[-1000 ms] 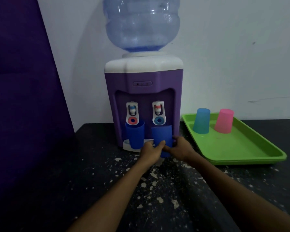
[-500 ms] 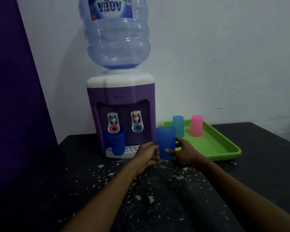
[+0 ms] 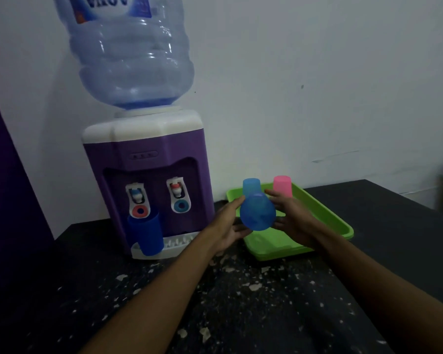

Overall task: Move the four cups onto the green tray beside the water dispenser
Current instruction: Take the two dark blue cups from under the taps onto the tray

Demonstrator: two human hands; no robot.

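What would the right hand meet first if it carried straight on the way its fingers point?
Probably the pink cup upside down at the far end of the green tray: the right hand points its fingers that way. Depth is unclear.

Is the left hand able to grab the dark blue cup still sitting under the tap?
Probably not right now. The left hand is busy, holding the blue cup together with the right hand over the green tray. Nothing blocks the dark blue cup otherwise.

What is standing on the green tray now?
On the green tray stand a light blue cup and a pink cup, upside down. The held blue cup hides part of the tray.
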